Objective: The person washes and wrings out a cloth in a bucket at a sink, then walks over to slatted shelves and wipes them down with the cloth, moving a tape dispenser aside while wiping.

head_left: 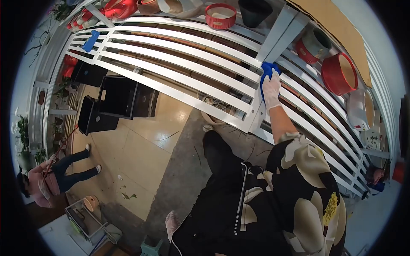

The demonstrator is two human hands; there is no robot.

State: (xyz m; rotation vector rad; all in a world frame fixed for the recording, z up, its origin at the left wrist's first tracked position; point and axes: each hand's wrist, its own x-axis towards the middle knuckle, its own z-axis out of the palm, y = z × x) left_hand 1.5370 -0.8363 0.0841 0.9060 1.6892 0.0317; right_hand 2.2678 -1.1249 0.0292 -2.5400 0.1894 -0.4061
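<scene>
My right hand point(271, 87), in a thin whitish glove, presses a blue cloth point(268, 68) onto a white slatted shelf point(255, 109). The cloth lies over the crosspiece where two slatted sections meet, bunched under the fingers. Low beside my dark clothing is my left hand point(172, 223), also gloved and away from the shelf. Its fingers are too small and unclear to show whether they are closed. Farther left along the slats lies another blue cloth point(90, 41).
Red pots point(221, 16) and other planters stand on the shelf behind the slats, with a red bowl point(339, 74) at right. Black bins point(117, 96) sit on the tiled floor. At left, another person point(49, 181) holds a long pole. A green stool point(151, 246) is below.
</scene>
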